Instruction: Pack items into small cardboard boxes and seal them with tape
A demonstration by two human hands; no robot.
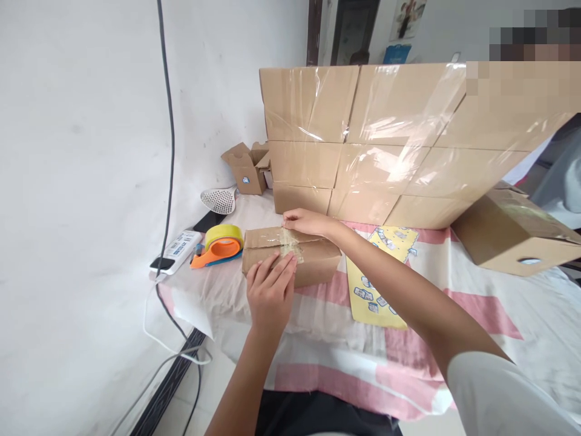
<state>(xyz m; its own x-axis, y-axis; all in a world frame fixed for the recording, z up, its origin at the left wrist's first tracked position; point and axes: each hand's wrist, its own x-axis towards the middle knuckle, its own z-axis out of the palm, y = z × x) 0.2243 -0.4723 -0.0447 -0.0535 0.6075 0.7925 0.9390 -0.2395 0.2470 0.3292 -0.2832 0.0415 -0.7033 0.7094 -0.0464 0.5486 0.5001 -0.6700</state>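
Observation:
A small brown cardboard box [313,266] lies on the cloth-covered surface in front of me, its top flaps closed. A strip of clear packing tape [290,241] crosses the middle of its top seam. My left hand [271,290] rests with fingers stretched out flat on the near side of the box, fingertips touching the tape's near end. Over the far top edge, my right hand [305,221] is closed in a pinch at the far end of the tape; its fingertips are partly hidden. Left of the box sits an orange tape dispenser [223,248] with a yellow roll.
Behind stands a wall of stacked, taped boxes [385,163]. An open carton [247,169], a white skimmer [219,200], a black phone [209,221] and a white power strip [181,245] are at left. A yellow sheet [370,312] and another carton [512,233] lie right; a person is behind.

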